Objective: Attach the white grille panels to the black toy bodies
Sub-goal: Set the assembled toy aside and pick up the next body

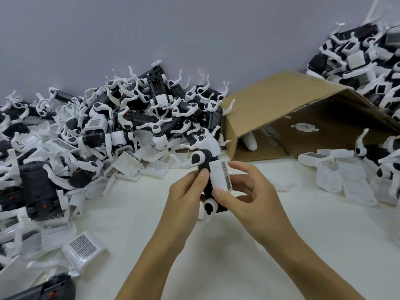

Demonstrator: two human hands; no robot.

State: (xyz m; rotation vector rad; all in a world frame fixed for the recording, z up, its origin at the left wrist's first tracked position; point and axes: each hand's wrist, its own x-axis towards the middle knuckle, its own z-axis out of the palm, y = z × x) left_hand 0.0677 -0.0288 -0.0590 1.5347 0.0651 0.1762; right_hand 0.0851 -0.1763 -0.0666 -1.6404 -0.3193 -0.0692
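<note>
At the middle of the white table I hold a black toy body (pixel 206 176) with white legs, standing roughly on end. My left hand (pixel 186 195) grips its left side, thumb on the black edge. A white grille panel (pixel 221 174) lies against the body's right face, its dark mesh strip showing. My right hand (pixel 240 192) pinches that panel, thumb at its lower end and fingers curled behind it.
A big heap of black bodies with white legs (pixel 129 118) fills the left and back. Loose grille panels lie at the lower left (pixel 83 249) and at the right (pixel 313 158). A tipped cardboard box (pixel 292 118) lies behind my hands, a second heap (pixel 368 61) beyond it.
</note>
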